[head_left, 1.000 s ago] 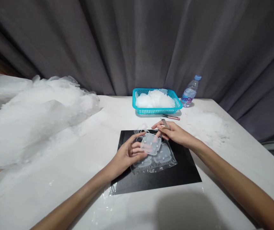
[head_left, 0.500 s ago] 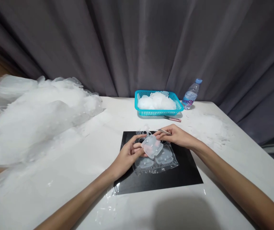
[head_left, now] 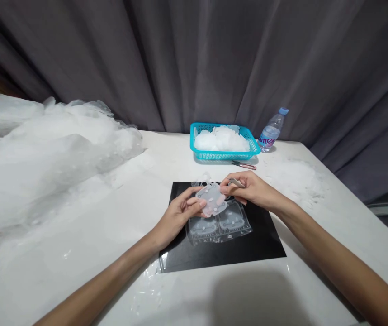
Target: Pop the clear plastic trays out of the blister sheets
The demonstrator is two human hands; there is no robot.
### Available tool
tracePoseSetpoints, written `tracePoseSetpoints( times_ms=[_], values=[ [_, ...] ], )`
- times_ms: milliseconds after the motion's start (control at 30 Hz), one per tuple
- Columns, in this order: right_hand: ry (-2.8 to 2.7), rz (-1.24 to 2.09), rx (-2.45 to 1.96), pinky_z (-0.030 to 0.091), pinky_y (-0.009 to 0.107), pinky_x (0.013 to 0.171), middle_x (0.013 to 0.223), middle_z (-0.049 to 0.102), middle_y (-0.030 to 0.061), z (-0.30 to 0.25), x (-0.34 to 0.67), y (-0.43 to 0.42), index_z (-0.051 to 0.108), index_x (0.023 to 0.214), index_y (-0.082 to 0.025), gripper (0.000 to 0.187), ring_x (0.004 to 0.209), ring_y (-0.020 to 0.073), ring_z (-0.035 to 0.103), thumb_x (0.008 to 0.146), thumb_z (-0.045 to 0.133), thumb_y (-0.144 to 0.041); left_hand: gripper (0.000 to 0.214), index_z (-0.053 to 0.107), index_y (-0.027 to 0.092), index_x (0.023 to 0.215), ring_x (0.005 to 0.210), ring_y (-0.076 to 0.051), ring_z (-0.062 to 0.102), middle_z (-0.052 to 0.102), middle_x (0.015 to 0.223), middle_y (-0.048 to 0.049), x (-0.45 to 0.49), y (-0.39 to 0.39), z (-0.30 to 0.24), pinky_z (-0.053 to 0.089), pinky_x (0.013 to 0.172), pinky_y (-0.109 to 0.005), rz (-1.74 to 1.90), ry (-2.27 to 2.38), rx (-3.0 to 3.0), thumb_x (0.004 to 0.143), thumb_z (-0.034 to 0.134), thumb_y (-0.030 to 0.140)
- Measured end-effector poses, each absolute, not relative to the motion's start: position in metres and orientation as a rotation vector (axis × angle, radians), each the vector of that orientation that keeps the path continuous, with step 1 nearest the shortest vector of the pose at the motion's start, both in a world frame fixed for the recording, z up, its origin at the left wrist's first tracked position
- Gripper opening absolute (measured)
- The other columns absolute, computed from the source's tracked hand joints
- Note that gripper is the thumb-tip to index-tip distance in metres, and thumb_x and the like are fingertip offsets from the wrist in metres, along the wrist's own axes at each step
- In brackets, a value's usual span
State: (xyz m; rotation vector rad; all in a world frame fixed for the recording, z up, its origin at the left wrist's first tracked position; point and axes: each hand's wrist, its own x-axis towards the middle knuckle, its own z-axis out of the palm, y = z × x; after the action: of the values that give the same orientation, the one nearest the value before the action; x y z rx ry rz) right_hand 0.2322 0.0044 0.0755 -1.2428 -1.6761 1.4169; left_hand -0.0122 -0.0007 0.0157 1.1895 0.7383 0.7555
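Note:
A frosted, translucent plastic piece (head_left: 210, 199) with rounded edges and small raised dots is raised over a black sheet (head_left: 262, 240). My left hand (head_left: 180, 213) is closed on its left side, thumb on top. At its upper right edge, the fingertips of my right hand (head_left: 248, 190) are pinched together, touching the piece. Tucked in that same hand is a slim grey metal tool (head_left: 237, 183), its kind partly hidden by the fingers. Beneath lies a clear moulded plastic sheet (head_left: 233, 222) with two similar shapes showing.
A blue basket (head_left: 228, 157) of white translucent pieces stands at the back, with pink-handled snips (head_left: 244, 165) before it. Beside it is a water bottle (head_left: 272, 130). A large heap of plastic pieces (head_left: 54, 163) fills the left; scraps (head_left: 299, 181) lie on the right.
The piece has tilted and shifted slightly left and up in my hands. My right fingers have moved to its upper right edge. The view has shifted a little.

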Motion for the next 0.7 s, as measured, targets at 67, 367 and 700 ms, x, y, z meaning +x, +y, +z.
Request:
tracePoseSetpoints(
  times_ms=[67, 367, 700],
  values=[
    [-1.673, 1.425, -1.23, 0.029, 0.025, 0.047, 0.076, 0.072, 0.0023, 0.078, 0.231, 0.003, 0.072, 0.089, -0.016, 0.038, 0.047, 0.0069, 0.041, 0.085, 0.077, -0.053, 0.046, 0.06, 0.018, 0.136, 0.084, -0.018, 0.069, 0.074, 0.094, -0.0042, -0.012, 0.0, 0.016, 0.056, 0.088, -0.036, 0.761, 0.724, 1.19, 0.097, 0.072, 0.038],
    [-1.68, 1.393, -1.25, 0.029, 0.024, 0.044, 0.072, 0.074, 0.0031, 0.074, 0.231, 0.003, 0.069, 0.087, -0.017, 0.036, 0.044, 0.0071, 0.041, 0.084, 0.077, -0.052, 0.049, 0.053, 0.017, 0.139, 0.086, -0.019, 0.074, 0.076, 0.097, -0.0052, -0.012, -0.002, 0.018, 0.057, 0.09, -0.036, 0.75, 0.749, 1.179, 0.099, 0.07, 0.04],
    [-1.602, 0.546, -1.497, 0.042, 0.027, 0.062, 0.084, 0.076, 0.0065, 0.091, 0.218, 0.134, 0.06, 0.094, -0.019, 0.018, 0.062, 0.0157, 0.056, 0.098, 0.052, -0.035, 0.058, 0.046, 0.017, 0.141, 0.097, -0.025, 0.075, 0.074, 0.112, -0.0139, -0.016, 0.0, 0.014, 0.058, 0.094, -0.044, 0.737, 0.762, 1.201, 0.099, 0.067, 0.051]
  ],
)
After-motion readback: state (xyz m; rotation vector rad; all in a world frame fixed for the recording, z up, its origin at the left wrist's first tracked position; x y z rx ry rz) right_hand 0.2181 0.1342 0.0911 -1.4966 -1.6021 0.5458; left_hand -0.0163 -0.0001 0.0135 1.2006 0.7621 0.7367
